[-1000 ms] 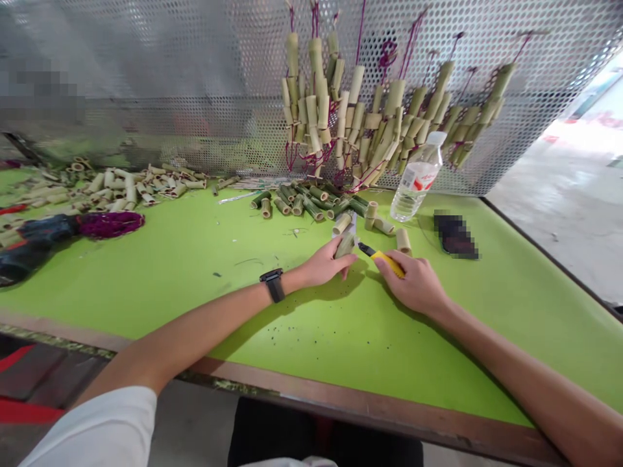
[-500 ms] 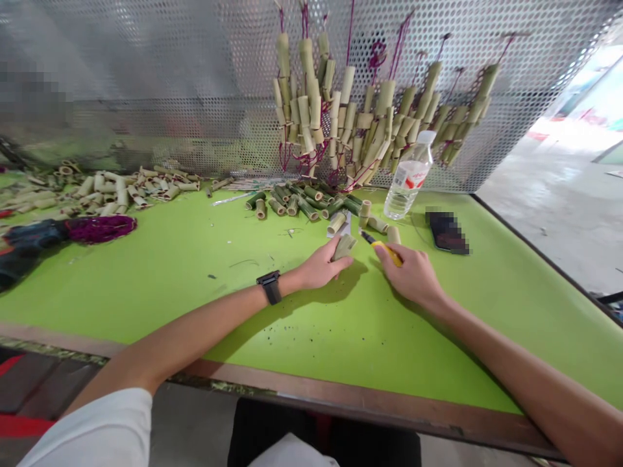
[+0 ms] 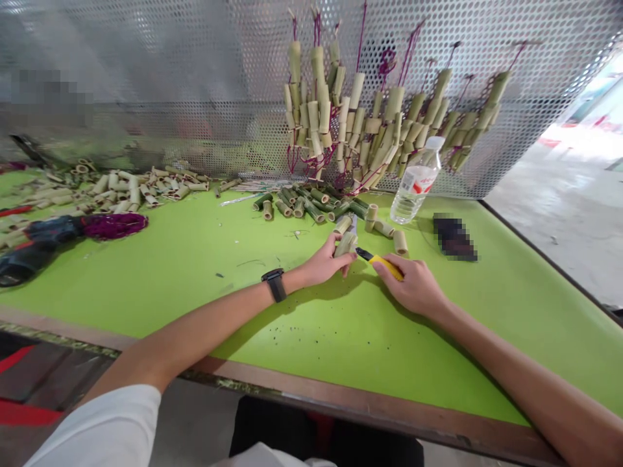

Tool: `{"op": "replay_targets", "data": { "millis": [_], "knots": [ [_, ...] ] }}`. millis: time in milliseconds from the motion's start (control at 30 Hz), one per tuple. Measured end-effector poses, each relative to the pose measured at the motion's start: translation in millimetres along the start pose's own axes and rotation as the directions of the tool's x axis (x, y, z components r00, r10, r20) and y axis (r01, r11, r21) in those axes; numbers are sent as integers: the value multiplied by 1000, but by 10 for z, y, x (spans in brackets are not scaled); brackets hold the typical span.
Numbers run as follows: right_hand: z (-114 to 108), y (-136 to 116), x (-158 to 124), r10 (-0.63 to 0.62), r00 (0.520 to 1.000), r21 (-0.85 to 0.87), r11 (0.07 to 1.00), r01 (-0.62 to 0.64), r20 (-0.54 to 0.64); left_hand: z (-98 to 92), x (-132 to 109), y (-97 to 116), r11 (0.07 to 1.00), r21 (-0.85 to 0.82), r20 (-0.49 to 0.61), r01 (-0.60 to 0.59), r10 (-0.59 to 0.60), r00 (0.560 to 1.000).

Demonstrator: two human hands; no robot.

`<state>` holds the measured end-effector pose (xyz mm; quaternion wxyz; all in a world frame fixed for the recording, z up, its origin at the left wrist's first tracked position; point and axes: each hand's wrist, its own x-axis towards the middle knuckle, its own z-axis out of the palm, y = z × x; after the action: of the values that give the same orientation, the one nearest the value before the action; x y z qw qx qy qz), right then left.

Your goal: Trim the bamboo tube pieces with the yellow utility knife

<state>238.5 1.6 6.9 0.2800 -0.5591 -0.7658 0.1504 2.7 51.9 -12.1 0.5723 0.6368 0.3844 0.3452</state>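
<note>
**Bamboo tube [image 3: 346,244] gripped by left hand [image 3: 323,263]; yellow knife [image 3: 388,268] gripped by right hand [image 3: 415,287]**

The fingers of the left hand are closed about the bamboo tube, which is held, tilted, over the middle of the bench [image 3: 185,266]. The yellow knife is enclosed by the fingers of the right hand, its dark tip directed left, just beside the tube's right end; whether contact is made cannot be told. A black watch [image 3: 274,284] is worn on the left wrist.

Just beyond the left hand, a pale tube [image 3: 342,224] is noted. Farther off, dark green tubes [image 3: 311,206] are heaped. To the far right, a water bottle [image 3: 415,188] is stood upright, with a dark, pixelated object [image 3: 453,239] to its right. To the left, purple cord [image 3: 115,226] is seen beside a dark tool [image 3: 34,250], with a pile of pale tubes [image 3: 134,189] beyond. Bamboo bundles [image 3: 394,107] are hung along the perforated panel [image 3: 209,58].
</note>
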Motion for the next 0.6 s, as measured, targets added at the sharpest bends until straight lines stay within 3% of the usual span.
{"op": "replay_targets", "data": {
  "millis": [167, 600],
  "knots": [
    [4, 9, -2, -13, 1000, -27, 1000, 13, 3, 14, -15, -13, 997, 20, 21, -68, 68, 997],
    [3, 8, -10, -43, 998, -64, 997, 46, 42, 32, -56, 17, 987, 150, 20, -50, 48, 999]
  ]
}}
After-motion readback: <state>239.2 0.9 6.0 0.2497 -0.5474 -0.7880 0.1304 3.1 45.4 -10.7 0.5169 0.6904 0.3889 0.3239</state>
